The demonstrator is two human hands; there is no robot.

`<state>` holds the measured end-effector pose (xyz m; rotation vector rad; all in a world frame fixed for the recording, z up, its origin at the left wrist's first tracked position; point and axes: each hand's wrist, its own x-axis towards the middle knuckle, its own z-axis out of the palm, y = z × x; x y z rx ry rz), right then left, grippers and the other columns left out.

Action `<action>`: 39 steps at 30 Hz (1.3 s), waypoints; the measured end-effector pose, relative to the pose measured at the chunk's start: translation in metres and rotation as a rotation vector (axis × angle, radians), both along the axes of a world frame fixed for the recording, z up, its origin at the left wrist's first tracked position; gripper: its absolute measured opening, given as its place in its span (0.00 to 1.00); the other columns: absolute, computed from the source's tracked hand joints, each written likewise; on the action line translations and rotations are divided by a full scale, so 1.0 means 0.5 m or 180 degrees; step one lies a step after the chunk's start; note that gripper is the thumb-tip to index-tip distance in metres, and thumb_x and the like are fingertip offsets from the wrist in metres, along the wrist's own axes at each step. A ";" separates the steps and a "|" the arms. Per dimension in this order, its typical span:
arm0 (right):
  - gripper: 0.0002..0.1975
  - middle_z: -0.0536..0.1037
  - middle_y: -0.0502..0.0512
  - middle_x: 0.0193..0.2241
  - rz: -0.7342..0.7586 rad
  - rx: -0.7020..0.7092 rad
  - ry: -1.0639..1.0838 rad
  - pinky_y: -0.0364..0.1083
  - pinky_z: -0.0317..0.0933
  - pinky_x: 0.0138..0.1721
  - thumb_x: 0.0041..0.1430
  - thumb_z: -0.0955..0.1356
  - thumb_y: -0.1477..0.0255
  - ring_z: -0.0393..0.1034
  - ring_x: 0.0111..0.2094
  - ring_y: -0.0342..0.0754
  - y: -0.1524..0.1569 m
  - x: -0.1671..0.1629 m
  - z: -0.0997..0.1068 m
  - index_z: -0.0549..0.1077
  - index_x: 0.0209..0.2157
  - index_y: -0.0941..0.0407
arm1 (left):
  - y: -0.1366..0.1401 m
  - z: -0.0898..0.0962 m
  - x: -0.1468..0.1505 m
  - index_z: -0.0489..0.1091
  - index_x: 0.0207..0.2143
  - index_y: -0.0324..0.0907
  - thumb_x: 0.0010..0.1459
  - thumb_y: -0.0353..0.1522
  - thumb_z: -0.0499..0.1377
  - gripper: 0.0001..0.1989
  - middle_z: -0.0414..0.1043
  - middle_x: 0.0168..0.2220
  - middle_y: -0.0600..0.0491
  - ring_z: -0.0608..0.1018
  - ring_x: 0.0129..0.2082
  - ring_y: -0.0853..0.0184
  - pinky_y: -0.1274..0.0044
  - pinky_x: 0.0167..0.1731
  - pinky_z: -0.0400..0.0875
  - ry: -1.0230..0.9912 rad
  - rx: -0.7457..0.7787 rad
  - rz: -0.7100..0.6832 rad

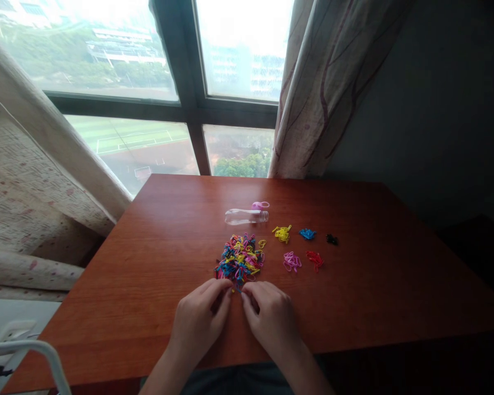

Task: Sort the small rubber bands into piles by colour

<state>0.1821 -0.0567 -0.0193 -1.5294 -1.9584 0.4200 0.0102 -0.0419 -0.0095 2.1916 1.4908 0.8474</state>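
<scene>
A mixed heap of small coloured rubber bands (239, 257) lies on the wooden table, in blue, yellow, pink, red and dark tones. At its near edge, my left hand (202, 308) has thumb and forefinger pinched together, a tiny yellow bit showing by the tips. My right hand (268, 308) is closed in a similar pinch just beside it, with a blue band near its fingertips. What either pinch holds is too small to tell. Right of the heap are sorted piles: yellow bands (282, 234), blue bands (307, 234), black bands (331, 240), pink bands (292, 261) and red bands (315, 260).
Beyond the heap, a clear plastic bottle (242, 216) lies on its side, with a pink cap with a loop (258, 206) behind it. The table (168, 230) reaches to a window (195, 109) between curtains (313, 82). A white curved frame (45, 348) stands at lower left.
</scene>
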 end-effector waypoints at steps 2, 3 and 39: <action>0.07 0.76 0.49 0.26 -0.0045 0.0012 0.0118 0.43 0.56 0.32 0.60 0.65 0.78 0.70 0.29 0.46 -0.008 0.001 -0.001 0.71 0.30 0.53 | 0.000 0.000 0.000 0.73 0.39 0.45 0.62 0.31 0.54 0.08 0.79 0.33 0.54 0.80 0.31 0.67 0.79 0.32 0.72 -0.0027 -0.0013 0.0022; 0.07 0.75 0.49 0.25 -0.0057 0.0006 0.0181 0.43 0.56 0.31 0.60 0.64 0.77 0.70 0.28 0.46 -0.012 0.003 -0.001 0.71 0.30 0.53 | 0.000 0.000 -0.001 0.73 0.39 0.45 0.62 0.31 0.54 0.08 0.79 0.33 0.54 0.80 0.31 0.67 0.79 0.32 0.72 -0.0034 -0.0027 0.0029; 0.10 0.78 0.50 0.24 -0.1328 0.0563 0.0091 0.41 0.60 0.29 0.61 0.66 0.65 0.71 0.24 0.45 0.090 0.257 0.013 0.76 0.32 0.55 | -0.002 -0.004 -0.003 0.71 0.39 0.46 0.63 0.30 0.54 0.07 0.78 0.33 0.56 0.80 0.31 0.68 0.80 0.31 0.70 0.0027 0.0075 -0.0087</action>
